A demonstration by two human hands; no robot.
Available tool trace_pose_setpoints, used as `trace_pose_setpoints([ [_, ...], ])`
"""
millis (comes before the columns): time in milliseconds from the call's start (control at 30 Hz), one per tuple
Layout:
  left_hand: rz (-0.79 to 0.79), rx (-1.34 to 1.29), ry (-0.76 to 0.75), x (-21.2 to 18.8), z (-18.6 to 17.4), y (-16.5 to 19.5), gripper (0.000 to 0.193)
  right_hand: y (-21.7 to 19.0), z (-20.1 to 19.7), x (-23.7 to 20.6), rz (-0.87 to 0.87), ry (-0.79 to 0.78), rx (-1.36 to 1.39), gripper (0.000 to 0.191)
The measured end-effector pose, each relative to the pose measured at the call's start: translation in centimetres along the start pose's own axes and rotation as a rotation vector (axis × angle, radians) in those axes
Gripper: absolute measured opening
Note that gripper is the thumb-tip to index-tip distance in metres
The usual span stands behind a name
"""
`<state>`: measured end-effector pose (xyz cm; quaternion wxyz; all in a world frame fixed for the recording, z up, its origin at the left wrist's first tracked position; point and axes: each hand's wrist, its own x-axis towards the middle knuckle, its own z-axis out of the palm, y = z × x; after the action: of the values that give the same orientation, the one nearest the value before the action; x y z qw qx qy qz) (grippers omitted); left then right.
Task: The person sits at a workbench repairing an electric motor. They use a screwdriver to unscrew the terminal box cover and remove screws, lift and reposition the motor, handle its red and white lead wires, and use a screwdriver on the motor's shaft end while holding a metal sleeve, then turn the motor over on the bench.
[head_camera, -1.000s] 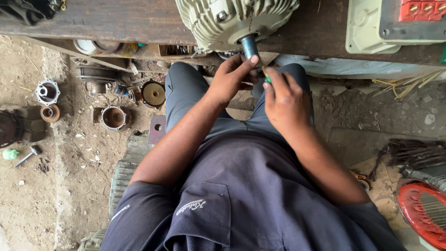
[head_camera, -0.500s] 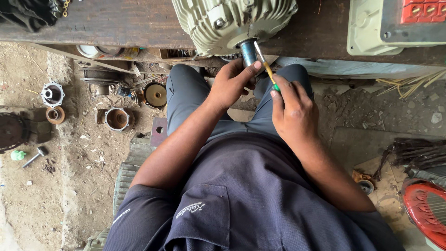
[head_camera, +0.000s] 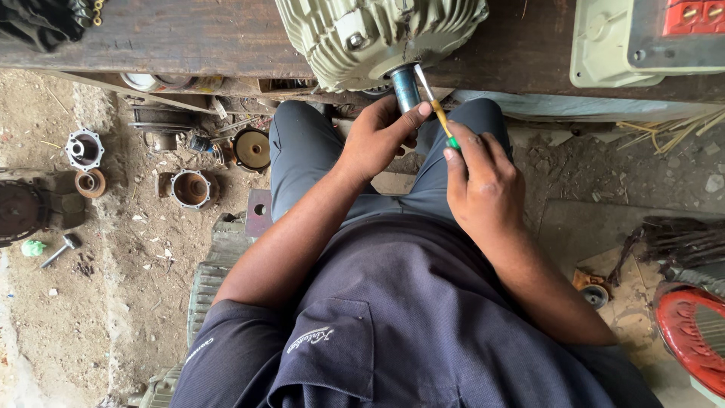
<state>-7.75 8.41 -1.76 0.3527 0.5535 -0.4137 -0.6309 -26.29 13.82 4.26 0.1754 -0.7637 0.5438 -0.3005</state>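
Observation:
A pale green electric motor [head_camera: 377,34] with cooling fins lies on a dark wooden bench [head_camera: 174,34], its steel shaft [head_camera: 405,89] pointing toward me. My left hand [head_camera: 375,140] is closed around the shaft's end, thumb up against it. My right hand [head_camera: 483,185] grips a screwdriver [head_camera: 438,113] with a yellow and green handle. Its metal blade rests against the right side of the shaft near the motor's end cover. I sit with my knees under the bench edge.
Rusty motor parts, among them bearing housings [head_camera: 190,189] and a round end cap [head_camera: 83,149], lie on the dirt floor at the left. A small hammer [head_camera: 59,249] lies near them. A pale green terminal box [head_camera: 642,38] stands on the bench at right. A red fan guard [head_camera: 695,340] sits lower right.
My right hand has raised the screwdriver from beside the shaft and laid its blade against the shaft. The left hand stays on the shaft's end.

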Motion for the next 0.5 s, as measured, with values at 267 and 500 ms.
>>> trace_pose_setpoints([
  [267,0.015,-0.013,-0.052,-0.1,-0.3,0.7,0.049,-0.7,0.2,0.8,-0.001,0.002,-0.063,0.031],
  [500,0.012,-0.029,-0.015,-0.1,-0.1,-0.3,0.049,-0.8,0.4,0.4,-0.035,0.032,-0.034,0.031],
])
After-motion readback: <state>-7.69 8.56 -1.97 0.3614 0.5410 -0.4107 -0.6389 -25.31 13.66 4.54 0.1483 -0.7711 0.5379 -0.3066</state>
